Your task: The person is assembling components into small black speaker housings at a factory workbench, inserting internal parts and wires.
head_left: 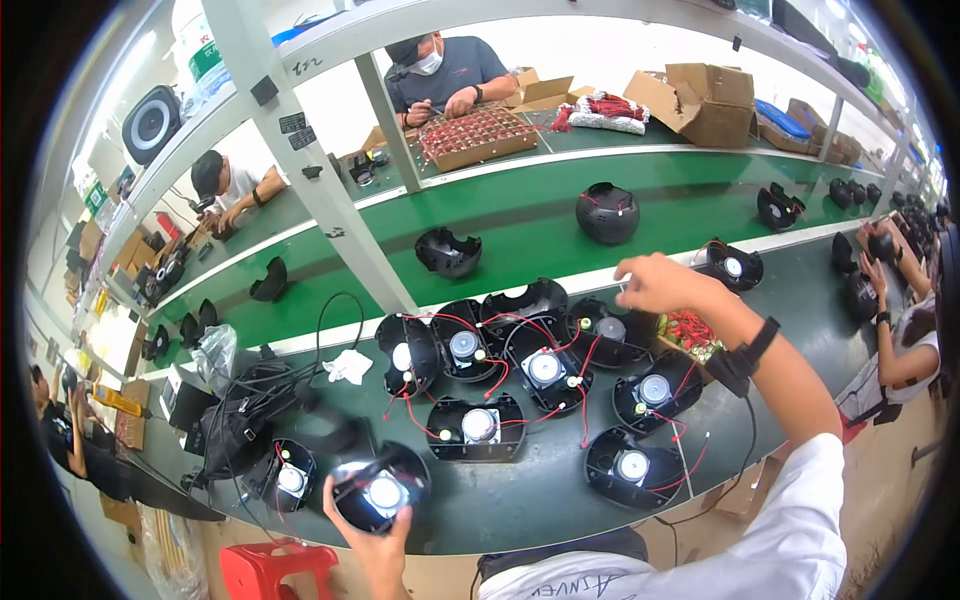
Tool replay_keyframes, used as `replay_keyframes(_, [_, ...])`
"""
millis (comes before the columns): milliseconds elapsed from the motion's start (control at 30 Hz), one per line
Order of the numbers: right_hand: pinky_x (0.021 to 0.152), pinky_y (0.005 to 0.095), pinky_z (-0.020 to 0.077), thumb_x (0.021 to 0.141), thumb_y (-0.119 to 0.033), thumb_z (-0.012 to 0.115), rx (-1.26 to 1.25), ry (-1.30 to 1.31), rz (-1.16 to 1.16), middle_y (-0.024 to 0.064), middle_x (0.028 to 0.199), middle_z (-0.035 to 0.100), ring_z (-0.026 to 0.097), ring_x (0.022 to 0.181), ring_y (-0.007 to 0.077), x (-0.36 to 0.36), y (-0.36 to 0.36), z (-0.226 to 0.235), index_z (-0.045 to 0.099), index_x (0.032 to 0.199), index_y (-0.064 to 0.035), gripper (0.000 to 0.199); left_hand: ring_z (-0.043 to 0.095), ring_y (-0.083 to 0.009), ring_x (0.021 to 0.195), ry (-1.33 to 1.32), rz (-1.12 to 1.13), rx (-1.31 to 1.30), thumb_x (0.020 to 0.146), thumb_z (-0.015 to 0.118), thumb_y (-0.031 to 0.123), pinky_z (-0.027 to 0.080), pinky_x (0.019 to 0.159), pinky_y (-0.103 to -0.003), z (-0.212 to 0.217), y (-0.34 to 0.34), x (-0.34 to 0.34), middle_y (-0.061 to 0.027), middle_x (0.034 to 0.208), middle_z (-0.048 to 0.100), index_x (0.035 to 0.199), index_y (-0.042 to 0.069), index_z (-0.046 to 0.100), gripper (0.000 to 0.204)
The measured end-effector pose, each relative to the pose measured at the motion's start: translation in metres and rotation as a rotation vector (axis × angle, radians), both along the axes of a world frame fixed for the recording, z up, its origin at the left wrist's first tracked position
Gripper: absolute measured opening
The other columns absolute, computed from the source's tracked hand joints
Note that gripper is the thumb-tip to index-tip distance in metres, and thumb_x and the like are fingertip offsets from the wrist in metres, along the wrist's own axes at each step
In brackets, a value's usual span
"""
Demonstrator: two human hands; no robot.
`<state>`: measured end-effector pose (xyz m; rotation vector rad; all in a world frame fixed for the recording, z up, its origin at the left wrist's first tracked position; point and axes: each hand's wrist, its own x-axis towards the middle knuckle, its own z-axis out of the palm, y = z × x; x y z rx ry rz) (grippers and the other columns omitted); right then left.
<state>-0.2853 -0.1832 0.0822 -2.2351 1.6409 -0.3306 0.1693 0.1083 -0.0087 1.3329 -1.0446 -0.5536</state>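
With the left hand clasped under the black plastic half-shell with a round silver speaker at the near left bench edge, keep it level while the right hand, loosely curled and seemingly empty, reaches far right.

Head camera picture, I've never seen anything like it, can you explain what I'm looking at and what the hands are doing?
This is one picture from a wide fisheye camera worn on a person's head, looking down, so straight edges bend near the rim. No machine is at work, only two bare hands. The left hand holds a black half shell with a round silver speaker part inside, at the near table edge. The right hand reaches out over a group of similar shells with red wires, lying open on the dark table. Beyond runs a green belt carrying more black shells. Other people work at neighbouring places.
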Motion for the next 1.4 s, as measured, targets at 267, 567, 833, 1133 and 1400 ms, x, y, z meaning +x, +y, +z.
replay_keyframes(267, [0.096,0.0463,0.0569,0.090,-0.031,0.074,0.021,-0.072,0.094,0.0260,0.116,0.074,0.071,0.111,0.0420,0.026,-0.037,-0.020,0.060,0.136,0.0036,0.059,0.052,-0.0289,0.131,-0.235,0.110,0.094,0.077,0.090,0.005,0.042,0.114,-0.040,-0.019,-0.073,-0.024,-0.0196,0.142,0.050,0.160,0.009,0.027,0.104])
replay_keyframes(567, [0.101,0.0520,0.0559,0.087,-0.020,0.073,-0.151,-0.018,-0.101,0.0277,0.114,0.074,0.071,0.112,0.0442,0.088,-0.067,-0.028,0.077,0.114,-0.0038,0.032,0.043,-0.0376,0.144,-0.341,0.007,0.239,0.070,0.093,0.012,0.030,0.124,-0.045,-0.003,-0.051,-0.018,-0.0286,0.158,0.037,0.167,0.001,0.010,0.128])
replay_keyframes(833, [0.076,0.0483,0.0575,0.096,-0.011,0.065,-0.477,-0.523,-0.154,0.0227,0.086,0.073,0.074,0.078,0.0364,0.090,0.042,0.063,0.067,0.121,0.0001,0.028,0.028,-0.0404,0.155,-0.406,0.145,0.201,0.071,0.090,0.013,0.025,0.125,-0.056,0.015,0.017,-0.022,-0.0226,0.170,0.022,0.168,0.002,0.009,0.127])
replay_keyframes(1133, [0.074,0.0439,0.0600,0.095,-0.008,0.067,-0.197,-0.511,0.190,0.0215,0.101,0.070,0.072,0.083,0.0347,0.134,0.275,0.008,0.068,0.116,0.0029,0.024,0.054,-0.0302,0.134,-0.349,-0.384,-0.110,0.066,0.098,0.014,0.043,0.115,-0.042,0.019,0.027,-0.078,-0.0204,0.153,0.049,0.157,0.002,0.036,0.111])
replay_keyframes(1400, [0.086,0.0425,0.0565,0.089,-0.010,0.074,-0.406,-0.244,0.040,0.0129,0.116,0.069,0.069,0.100,0.0328,0.113,0.310,-0.098,0.069,0.116,-0.0034,0.028,0.055,-0.0279,0.132,-0.362,-0.419,0.095,0.072,0.095,0.012,0.045,0.113,-0.039,-0.017,0.021,-0.077,-0.0175,0.152,0.052,0.155,0.001,0.040,0.100])
